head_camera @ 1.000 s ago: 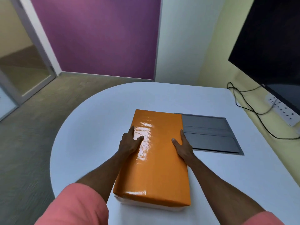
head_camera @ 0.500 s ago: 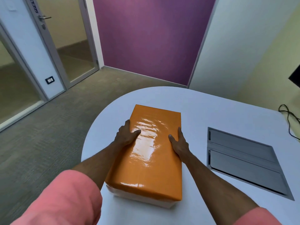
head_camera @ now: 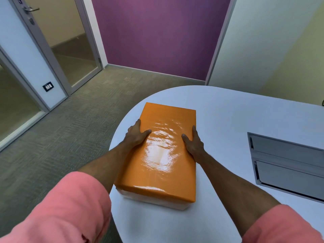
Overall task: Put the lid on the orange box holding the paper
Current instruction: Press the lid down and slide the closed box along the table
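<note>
The left hand lies spread against the left long edge of the glossy orange lid, its thumb resting on the lid's top face and its fingers reaching along and down the side. The right hand mirrors it on the right long edge, thumb on top and fingers extended along the edge; both hands are flat and pressing rather than curled around anything. The lid sits over the box, covering it almost fully, and only a pale strip of the box's lower part shows beneath the lid's near end, so I cannot tell whether the paper is visible there. The covered box rests on the rounded left end of the white desk, close to the desk's left edge, with its long axis running from near to far. To the right, well apart from the box, a grey recessed panel is set in the desk. Pink sleeves cover the upper arms at the near edge of the view. Compared with half a second ago, the hands keep the same grip on the lid's sides, while the view has swung further left: more of the glass door and carpet shows, and the grey panel lies nearer the right border.
</note>
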